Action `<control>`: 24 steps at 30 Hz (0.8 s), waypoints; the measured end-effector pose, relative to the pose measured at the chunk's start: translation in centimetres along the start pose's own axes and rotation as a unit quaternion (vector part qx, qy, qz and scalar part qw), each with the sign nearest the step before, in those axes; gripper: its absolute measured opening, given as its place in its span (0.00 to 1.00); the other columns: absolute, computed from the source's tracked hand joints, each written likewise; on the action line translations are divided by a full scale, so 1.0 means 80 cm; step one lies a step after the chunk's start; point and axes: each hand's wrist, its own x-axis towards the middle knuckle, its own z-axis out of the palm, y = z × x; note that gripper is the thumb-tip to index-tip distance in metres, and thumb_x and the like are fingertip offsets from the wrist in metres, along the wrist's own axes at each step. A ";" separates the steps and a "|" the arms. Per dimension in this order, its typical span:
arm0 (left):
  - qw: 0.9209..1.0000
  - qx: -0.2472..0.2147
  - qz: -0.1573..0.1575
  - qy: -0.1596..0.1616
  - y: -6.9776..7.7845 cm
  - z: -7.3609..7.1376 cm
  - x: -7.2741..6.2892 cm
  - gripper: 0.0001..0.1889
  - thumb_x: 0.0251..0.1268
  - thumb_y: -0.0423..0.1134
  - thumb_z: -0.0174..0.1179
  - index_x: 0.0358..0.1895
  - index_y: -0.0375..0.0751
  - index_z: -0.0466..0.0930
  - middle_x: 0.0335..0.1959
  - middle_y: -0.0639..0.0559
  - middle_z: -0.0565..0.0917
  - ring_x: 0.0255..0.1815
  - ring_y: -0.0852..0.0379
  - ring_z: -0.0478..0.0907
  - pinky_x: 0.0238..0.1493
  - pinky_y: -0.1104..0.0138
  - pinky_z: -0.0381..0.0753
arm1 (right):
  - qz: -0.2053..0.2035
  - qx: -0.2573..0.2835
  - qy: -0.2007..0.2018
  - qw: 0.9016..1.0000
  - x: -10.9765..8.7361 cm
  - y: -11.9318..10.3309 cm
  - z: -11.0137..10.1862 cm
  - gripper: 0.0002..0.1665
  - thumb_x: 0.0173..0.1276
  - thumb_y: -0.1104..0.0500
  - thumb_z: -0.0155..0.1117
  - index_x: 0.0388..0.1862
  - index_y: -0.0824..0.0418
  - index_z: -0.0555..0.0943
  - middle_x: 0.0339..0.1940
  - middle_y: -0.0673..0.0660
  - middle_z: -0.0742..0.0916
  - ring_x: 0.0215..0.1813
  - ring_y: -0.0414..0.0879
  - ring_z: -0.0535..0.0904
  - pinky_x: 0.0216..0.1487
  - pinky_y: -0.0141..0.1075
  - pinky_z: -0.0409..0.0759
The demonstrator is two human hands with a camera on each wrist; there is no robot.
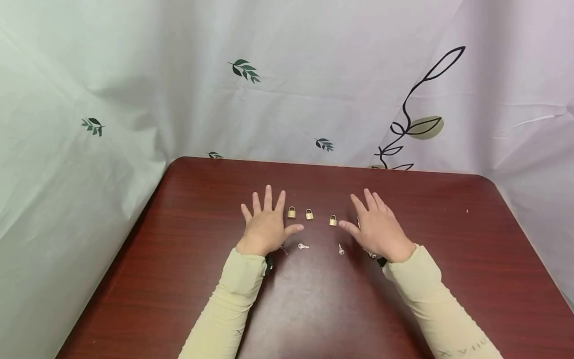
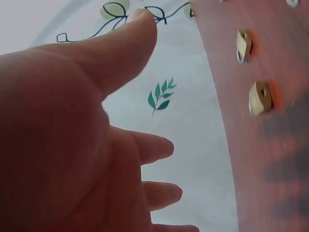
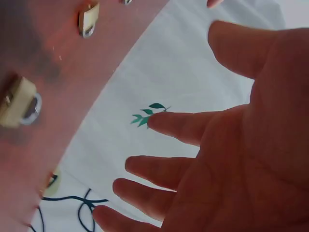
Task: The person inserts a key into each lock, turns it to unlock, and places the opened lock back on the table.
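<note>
Handling seemed not yet begun; pickup likely called for lowering, pinching. Left of small brass middle padlock (image 1: 309,216): left hand (image 1: 265,227) hung spread, empty, over reddish-brown tabletop (image 1: 179,239); left brass padlock (image 1: 291,214) between. Nearside lay silver metal key (image 1: 303,246). Rightward: right brass padlock (image 1: 333,222), second silver key (image 1: 341,251), spread empty right hand (image 1: 380,228).

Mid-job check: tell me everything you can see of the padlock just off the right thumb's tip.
The padlock has a squarish, brass-coloured, metallic-looking body and a shackle arching from its top. It lies on the reddish-brown table, shackle toward the far edge, just left of the thumb tip of the right hand. A slight gap shows between them in the head view; only the table seems to touch it. Whether it is locked, I cannot tell.
</note>
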 end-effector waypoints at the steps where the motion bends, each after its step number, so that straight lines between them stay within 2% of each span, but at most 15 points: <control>1: 1.000 0.002 -0.003 -0.003 -0.002 -0.002 0.000 0.52 0.64 0.67 0.59 0.82 0.47 0.45 0.82 0.39 0.37 0.79 0.28 0.36 0.71 0.31 0.36 | -0.003 -0.008 -0.004 1.000 0.002 0.000 -0.004 0.44 0.75 0.42 0.58 0.77 0.69 0.61 0.76 0.78 0.59 0.77 0.74 0.52 0.72 0.64 0.56; 8: 1.000 0.007 -0.007 -0.024 -0.019 -0.005 -0.003 0.50 0.65 0.64 0.62 0.81 0.42 0.50 0.82 0.37 0.41 0.79 0.27 0.42 0.72 0.33 0.45 | -0.010 -0.027 -0.020 0.999 0.025 -0.005 -0.020 0.44 0.73 0.44 0.61 0.77 0.68 0.61 0.76 0.77 0.60 0.77 0.72 0.53 0.71 0.64 0.58; 16: 0.999 0.017 0.023 -0.024 -0.033 -0.001 -0.010 0.45 0.63 0.57 0.67 0.77 0.38 0.60 0.78 0.32 0.55 0.73 0.27 0.59 0.69 0.39 0.61 | -0.021 -0.024 -0.047 0.998 0.059 -0.022 -0.017 0.43 0.74 0.45 0.61 0.77 0.67 0.62 0.76 0.75 0.62 0.77 0.69 0.57 0.69 0.63 0.63; 20: 0.998 0.031 0.047 -0.009 -0.037 0.001 -0.015 0.41 0.61 0.54 0.70 0.74 0.40 0.67 0.75 0.31 0.63 0.71 0.28 0.64 0.67 0.41 0.66 | -0.017 -0.031 -0.059 0.998 0.071 -0.031 -0.016 0.41 0.74 0.46 0.61 0.76 0.68 0.64 0.75 0.74 0.65 0.76 0.68 0.61 0.68 0.61 0.66; 24: 0.995 0.037 0.088 0.024 -0.043 0.002 -0.017 0.36 0.57 0.48 0.74 0.69 0.41 0.75 0.70 0.32 0.70 0.69 0.30 0.68 0.63 0.42 0.70 | -0.024 -0.027 -0.054 0.998 0.082 -0.040 -0.014 0.39 0.73 0.47 0.63 0.74 0.68 0.67 0.73 0.72 0.69 0.73 0.67 0.66 0.65 0.59 0.70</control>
